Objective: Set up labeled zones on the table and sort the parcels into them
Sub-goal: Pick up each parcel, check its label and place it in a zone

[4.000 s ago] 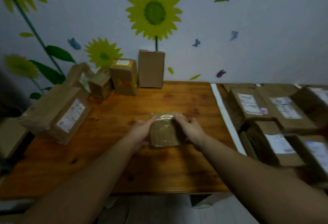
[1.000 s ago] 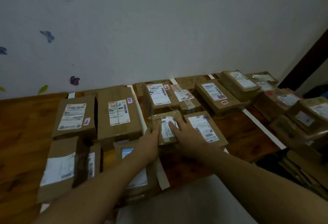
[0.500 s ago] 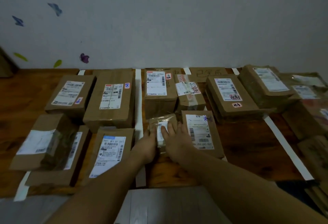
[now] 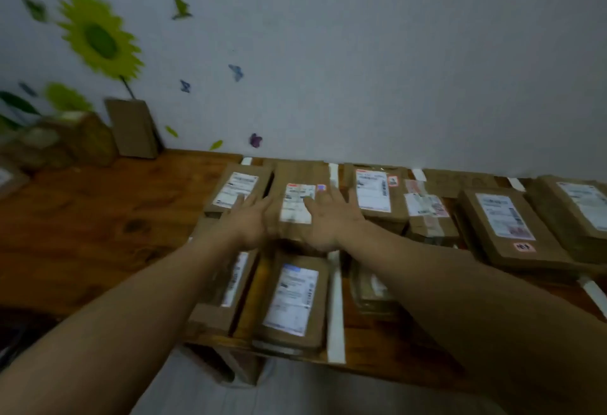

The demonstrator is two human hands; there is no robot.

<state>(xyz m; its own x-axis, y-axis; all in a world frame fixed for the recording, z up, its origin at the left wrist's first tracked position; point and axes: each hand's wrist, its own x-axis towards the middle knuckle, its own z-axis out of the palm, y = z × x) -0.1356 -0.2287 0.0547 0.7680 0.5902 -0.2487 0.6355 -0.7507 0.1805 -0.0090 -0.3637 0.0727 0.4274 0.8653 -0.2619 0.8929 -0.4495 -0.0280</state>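
Wooden worktop (image 4: 98, 217), white tape (image 4: 335, 299) marking zones; left hand (image 4: 249, 221), right hand (image 4: 328, 217) spread, empty, over labeled parcel (image 4: 295, 207). Next: take from far pile (image 4: 75, 142), read label first.

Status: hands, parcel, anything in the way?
Left hand open, right hand open, both empty. Small parcel lies right of tape strip, partly hidden by right forearm.

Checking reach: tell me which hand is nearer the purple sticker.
Right. The right hand reaches up to the purple sticker; the left hand lies farther left, beyond the label.
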